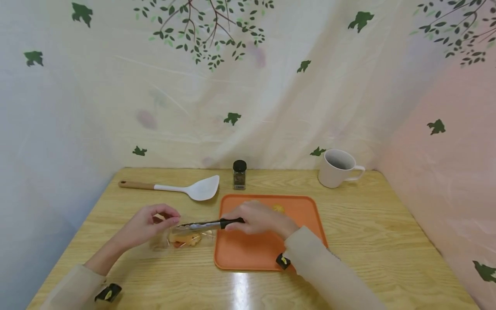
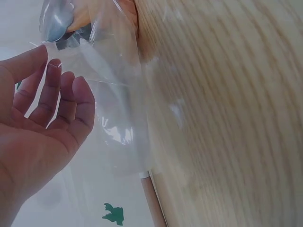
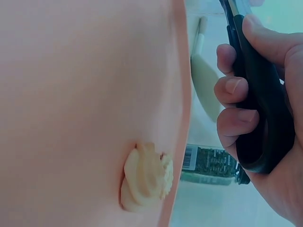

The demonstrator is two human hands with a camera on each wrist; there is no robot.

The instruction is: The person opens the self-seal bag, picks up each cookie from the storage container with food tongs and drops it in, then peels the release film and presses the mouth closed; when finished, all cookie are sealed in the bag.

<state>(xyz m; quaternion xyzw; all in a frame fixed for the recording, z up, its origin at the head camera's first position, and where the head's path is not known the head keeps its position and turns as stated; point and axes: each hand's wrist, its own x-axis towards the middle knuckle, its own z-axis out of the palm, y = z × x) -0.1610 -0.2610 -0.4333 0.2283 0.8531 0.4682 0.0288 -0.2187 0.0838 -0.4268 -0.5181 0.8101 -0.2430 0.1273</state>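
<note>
Your right sleeve sits closest, loose beige cloth. Your right hand has fingers wrapped round the black grips of the tongs, likely to steer the metal ends at the clear bag; inside the film or against it, can't tell. Your left hand seems to pinch the bag's edge, thumb to finger, probably to steady it; other fingers loosely bent. Bagged food lies right of those left fingers, nearer you: pale, lumpy, half hidden by crinkled glossy film. Orange tray below your right fingers: smooth, rounded corners, raised rim. Cookie on it, right of those fingers: swirled, ridged. Beyond left fingers: spatula, white flat head, wooden handle. Beyond right fingers: jar, black cap, dark flakes; farther right, pale mug. Surface: light wood grain.
</note>
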